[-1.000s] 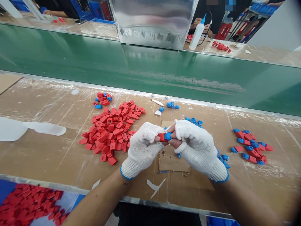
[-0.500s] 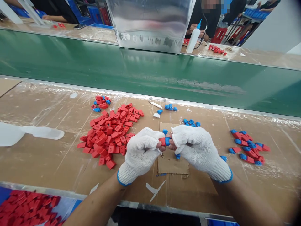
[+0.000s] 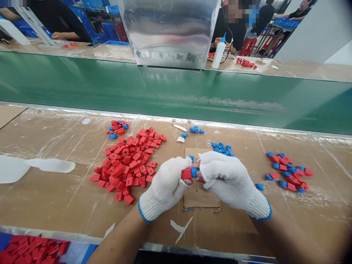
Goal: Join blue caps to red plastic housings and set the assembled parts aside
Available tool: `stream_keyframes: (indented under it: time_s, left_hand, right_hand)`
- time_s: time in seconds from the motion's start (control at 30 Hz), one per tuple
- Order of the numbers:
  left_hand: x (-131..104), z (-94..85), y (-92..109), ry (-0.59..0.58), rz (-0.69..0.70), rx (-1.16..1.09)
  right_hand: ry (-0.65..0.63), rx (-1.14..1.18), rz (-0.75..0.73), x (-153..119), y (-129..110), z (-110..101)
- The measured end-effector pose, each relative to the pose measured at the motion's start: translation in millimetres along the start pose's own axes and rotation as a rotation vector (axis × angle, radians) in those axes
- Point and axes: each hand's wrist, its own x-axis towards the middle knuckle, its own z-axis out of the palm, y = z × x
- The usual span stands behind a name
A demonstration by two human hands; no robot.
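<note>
Hands (image 3: 168, 180) (image 3: 229, 181) curled closed, both gripping red-blue piece (image 3: 186, 173); marks (image 3: 129, 180) on red blocks (image 3: 134, 164) (dark, tiny) unreadable.

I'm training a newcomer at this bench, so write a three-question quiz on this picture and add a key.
1. True or false: the left hand and the right hand both wear white gloves.
2. Relative to the cardboard pad, the large red pile lies: A) on it; B) to its left; C) to its right.
3. Fill in: the held piece is red at the left hand's end and ____ at the right hand's end.

Key: 1. True. 2. B. 3. Blue.
</note>
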Motion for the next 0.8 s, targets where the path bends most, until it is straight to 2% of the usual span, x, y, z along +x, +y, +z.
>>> stream_keyframes:
  time_s: [0.07, 0.17, 0.27, 0.33, 0.4, 0.5, 0.6, 0.67, 0.8]
  left_hand:
    - [-1.4, -3.4, 1.9, -0.021, 0.067, 0.086]
    - [-2.8, -6.0, 7.7, -0.030, 0.094, 0.120]
    - [-4.0, -5.5, 13.7, 0.019, 0.078, 0.085]
    - [-4.6, -4.6, 17.0, 0.002, 0.011, 0.005]
    - [-3.9, -4.1, 20.0, -0.085, -0.135, -0.172]
    - [0.9, -3.5, 24.4, -0.274, -0.545, -0.643]
    - [7.2, -2.2, 28.3, -0.365, -0.937, -1.111]
    - [9.5, -1.5, 30.0, -0.378, -1.073, -1.281]
    - [8.5, -1.0, 30.6, -0.415, -1.158, -1.430]
  right_hand:
    - [-0.018, 0.023, 0.011, -1.6, -5.7, 0.1]
    - [-0.055, 0.063, 0.055, -1.2, -15.0, 1.6]
    - [-0.057, 0.099, 0.064, 3.1, -21.3, 3.7]
    - [-0.040, 0.122, 0.052, 6.1, -21.3, 4.8]
    - [-0.019, 0.141, 0.046, 8.1, -17.7, 4.5]
    - [-0.026, 0.115, 0.089, 9.4, -9.8, -0.8]
    - [-0.105, 0.020, 0.178, 10.2, -5.1, -10.3]
    - [-0.149, -0.042, 0.235, 10.9, -4.5, -15.8]
    - [-0.220, -0.082, 0.259, 12.2, -5.3, -20.5]
